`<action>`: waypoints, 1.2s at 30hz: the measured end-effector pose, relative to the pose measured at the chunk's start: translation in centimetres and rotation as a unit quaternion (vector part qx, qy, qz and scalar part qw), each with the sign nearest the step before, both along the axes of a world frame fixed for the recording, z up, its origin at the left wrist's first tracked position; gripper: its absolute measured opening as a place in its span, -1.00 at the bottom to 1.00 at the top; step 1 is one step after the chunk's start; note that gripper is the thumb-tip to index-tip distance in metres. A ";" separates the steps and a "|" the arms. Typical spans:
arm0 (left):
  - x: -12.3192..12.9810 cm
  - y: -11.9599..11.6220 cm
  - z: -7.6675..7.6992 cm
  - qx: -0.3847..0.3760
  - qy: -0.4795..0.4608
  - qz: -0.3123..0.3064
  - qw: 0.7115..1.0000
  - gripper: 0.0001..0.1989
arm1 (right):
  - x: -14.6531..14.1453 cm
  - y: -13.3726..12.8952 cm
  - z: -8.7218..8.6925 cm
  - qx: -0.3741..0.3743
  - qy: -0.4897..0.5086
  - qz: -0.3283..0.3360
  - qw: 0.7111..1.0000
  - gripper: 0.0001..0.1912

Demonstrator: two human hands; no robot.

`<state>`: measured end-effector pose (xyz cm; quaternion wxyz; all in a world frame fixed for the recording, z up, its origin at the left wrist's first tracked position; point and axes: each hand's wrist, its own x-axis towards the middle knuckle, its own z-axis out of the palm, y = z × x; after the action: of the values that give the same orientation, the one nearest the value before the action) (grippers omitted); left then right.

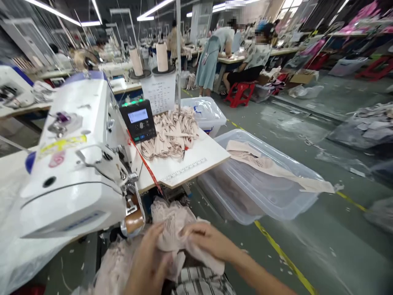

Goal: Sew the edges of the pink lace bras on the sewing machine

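Observation:
Both my hands are on a gathered piece of pale pink, partly sheer fabric [173, 229] above my lap, in front of the sewing machine. My right hand [204, 239] grips its right side with bent fingers. On its left side, my left hand [150, 258] holds the fabric between thumb and fingers, somewhat blurred. More of the same fabric hangs down at the lower left. The white sewing machine [76, 164] stands just left of my hands, its arm end [133, 213] near the fabric.
Cut pale pink strips [172, 133] lie heaped on the white table [190, 162] behind a control panel [138, 121]. A clear plastic bin [276, 196] with fabric across its lid stands right. Thread cones [161, 57] rise behind. Co-workers [211, 57] are at tables further back.

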<state>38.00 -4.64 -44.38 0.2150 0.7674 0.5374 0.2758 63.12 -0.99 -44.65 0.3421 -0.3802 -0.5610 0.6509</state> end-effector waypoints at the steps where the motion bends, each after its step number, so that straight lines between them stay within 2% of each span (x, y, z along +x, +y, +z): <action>1: 0.5 -0.2 0.2 0.042 -0.001 -0.029 0.999 -0.41 | -1.3 0.1 0.6 0.060 -0.020 0.061 0.996 -0.78; 2: 0.8 -0.3 0.4 0.079 0.000 -0.062 0.995 -0.36 | -2.5 0.1 1.3 0.110 -0.029 0.106 0.988 -0.75; 4: 0.6 -0.1 0.9 0.129 0.011 -0.120 0.984 -0.33 | -4.1 0.3 2.7 0.170 -0.031 0.153 0.973 -0.70; 6: -0.4 0.2 1.6 0.103 0.021 -0.132 0.986 -0.49 | -5.0 0.6 3.9 0.193 -0.034 0.167 0.966 -0.69; 9: -2.3 0.0 3.2 -0.002 0.014 -0.054 0.998 -0.84 | -5.8 1.2 5.1 0.194 -0.038 0.152 0.968 -0.72; 10: -2.7 -0.3 3.9 -0.026 0.004 -0.018 0.999 -0.87 | -6.1 1.4 5.2 0.185 -0.032 0.145 0.971 -0.72; 14: -3.8 -1.4 7.0 -0.079 -0.066 0.097 0.990 -0.75 | -7.9 2.3 5.5 0.162 -0.024 0.109 0.981 -0.72; 17: -4.5 -0.5 8.3 -0.098 -0.105 0.187 0.972 -0.76 | -9.6 3.7 5.4 0.199 -0.092 0.074 0.973 -0.69; 20: -5.4 1.4 7.9 -0.114 -0.127 0.265 0.949 -0.79 | -11.1 5.4 4.8 0.220 -0.162 0.064 0.960 -0.58; 22: -5.8 2.6 7.2 -0.121 -0.131 0.282 0.943 -0.81 | -11.7 6.3 4.2 0.202 -0.174 0.068 0.961 -0.54; 26: -6.0 4.3 6.3 -0.134 -0.157 0.252 0.946 -0.84 | -12.0 7.3 3.7 0.150 -0.155 0.072 0.974 -0.48; 29: -6.0 5.0 6.1 -0.111 -0.163 0.242 0.950 -0.83 | -11.9 7.7 3.8 0.134 -0.163 0.072 0.975 -0.46; 36: -6.6 5.5 5.6 -0.074 -0.140 0.249 0.955 -0.89 | -12.0 8.7 3.2 0.119 -0.149 0.070 0.979 -0.55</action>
<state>31.38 0.82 -38.80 0.2684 0.5447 0.6952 0.3846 51.14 7.69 -41.50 0.2513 -0.3896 -0.7042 0.5377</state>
